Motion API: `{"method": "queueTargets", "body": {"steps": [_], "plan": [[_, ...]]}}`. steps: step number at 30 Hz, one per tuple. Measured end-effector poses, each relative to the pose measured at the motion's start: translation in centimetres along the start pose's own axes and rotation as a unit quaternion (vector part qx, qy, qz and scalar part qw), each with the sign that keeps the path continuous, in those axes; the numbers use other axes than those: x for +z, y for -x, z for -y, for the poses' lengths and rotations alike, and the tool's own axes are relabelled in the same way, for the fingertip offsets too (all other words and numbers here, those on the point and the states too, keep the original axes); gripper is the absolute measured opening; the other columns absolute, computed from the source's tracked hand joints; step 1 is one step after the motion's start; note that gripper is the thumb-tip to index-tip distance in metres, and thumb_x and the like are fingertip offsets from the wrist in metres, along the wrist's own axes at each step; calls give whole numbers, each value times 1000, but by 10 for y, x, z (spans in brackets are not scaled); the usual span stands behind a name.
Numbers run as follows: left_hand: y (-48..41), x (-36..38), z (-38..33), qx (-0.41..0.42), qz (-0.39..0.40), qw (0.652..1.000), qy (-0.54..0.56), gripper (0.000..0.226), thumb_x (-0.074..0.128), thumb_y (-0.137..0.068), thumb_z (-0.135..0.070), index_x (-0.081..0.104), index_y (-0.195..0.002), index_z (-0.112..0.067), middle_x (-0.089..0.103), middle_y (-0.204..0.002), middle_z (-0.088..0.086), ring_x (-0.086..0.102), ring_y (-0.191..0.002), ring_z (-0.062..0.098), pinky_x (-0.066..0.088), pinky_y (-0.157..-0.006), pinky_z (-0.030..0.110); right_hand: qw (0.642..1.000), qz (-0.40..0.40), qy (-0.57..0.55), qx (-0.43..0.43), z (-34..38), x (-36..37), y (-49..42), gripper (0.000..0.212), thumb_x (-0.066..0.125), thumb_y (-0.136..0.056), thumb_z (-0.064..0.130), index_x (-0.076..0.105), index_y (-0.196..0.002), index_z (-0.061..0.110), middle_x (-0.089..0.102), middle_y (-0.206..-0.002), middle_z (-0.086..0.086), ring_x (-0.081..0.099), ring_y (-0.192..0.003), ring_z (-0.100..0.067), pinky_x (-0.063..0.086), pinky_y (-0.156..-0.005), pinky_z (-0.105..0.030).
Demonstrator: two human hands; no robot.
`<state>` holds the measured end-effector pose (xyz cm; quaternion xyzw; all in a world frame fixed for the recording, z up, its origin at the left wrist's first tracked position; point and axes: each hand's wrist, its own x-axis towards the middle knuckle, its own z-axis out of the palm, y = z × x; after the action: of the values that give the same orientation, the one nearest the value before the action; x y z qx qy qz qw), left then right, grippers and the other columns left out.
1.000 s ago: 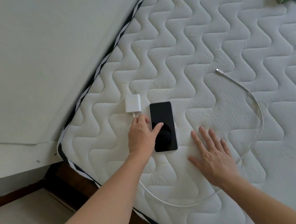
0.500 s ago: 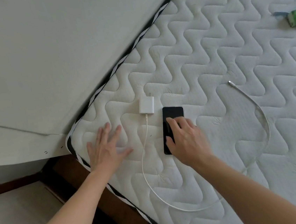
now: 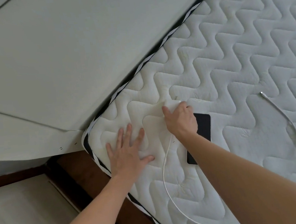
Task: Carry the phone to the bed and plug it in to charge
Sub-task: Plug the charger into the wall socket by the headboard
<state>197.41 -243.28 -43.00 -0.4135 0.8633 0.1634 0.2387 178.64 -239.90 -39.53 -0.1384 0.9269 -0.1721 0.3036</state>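
Observation:
A black phone [image 3: 203,129] lies face up on the white quilted mattress [image 3: 229,57], partly hidden under my right forearm. My right hand [image 3: 180,119] is closed over the white charger adapter [image 3: 179,101], whose prongs poke out beyond my fingers. The white cable [image 3: 165,175] runs from under that hand toward the near edge of the mattress. Its free plug end [image 3: 262,93] lies loose to the right, apart from the phone. My left hand [image 3: 127,152] rests flat with fingers spread on the mattress corner.
A pale headboard or wall panel [image 3: 64,56] slopes along the mattress's left edge. A dark wooden bed frame [image 3: 80,175] and light floor [image 3: 26,215] show below the corner.
My right hand left the phone and moved up-left onto the charger adapter. My left hand stays flat on the mattress corner. The view shifted right and closer.

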Motion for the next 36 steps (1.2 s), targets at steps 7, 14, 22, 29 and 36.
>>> {"method": "queueTargets", "body": {"steps": [7, 14, 22, 29, 36], "plan": [[1, 1, 2, 11, -17, 1000, -3, 97, 39, -82, -83, -18, -152, -49, -27, -165, -7, -22, -153, 21, 6, -121, 63, 997, 32, -7, -76, 5, 11, -12, 47, 65, -89, 47, 44, -110, 11, 53, -100, -2, 54, -85, -22, 46, -69, -38], [16, -33, -1, 8, -25, 999, 44, 97, 50, -85, -75, -5, -157, -43, -7, -170, -3, -6, -156, 22, 10, -123, 59, 963, 122, -212, -116, 11, -44, 39, 37, 74, -87, 34, 49, -109, 17, 63, -92, -3, 70, -53, -14, 63, -57, -36], [120, -113, 5, -28, -288, 949, 122, 67, 46, -87, -58, 55, -142, -20, 57, -145, 8, 50, -137, 29, 40, -112, 51, 949, 116, -157, -248, 38, -136, 137, 32, 77, -82, 34, 54, -98, 18, 60, -88, -3, 61, -67, -18, 44, -39, -14], [248, -145, 61, -142, -342, 920, 128, 58, 49, -87, -47, 58, -138, -19, 59, -142, 1, 52, -134, 26, 40, -113, 50, 936, 174, -68, -299, 74, -151, 219, 29, 70, -87, 35, 60, -104, 14, 67, -80, -4, 65, -48, -12, 42, -39, -16], [292, -171, 153, -219, -384, 893, 90, 55, 69, -86, -39, 61, -135, -16, 60, -142, 4, 54, -131, 26, 42, -111, 52, 910, 222, -43, -348, 140, -110, 294, 14, 66, -88, 22, 57, -79, 27, 65, -76, -7, 67, -58, -21, 42, -38, -14]]}}
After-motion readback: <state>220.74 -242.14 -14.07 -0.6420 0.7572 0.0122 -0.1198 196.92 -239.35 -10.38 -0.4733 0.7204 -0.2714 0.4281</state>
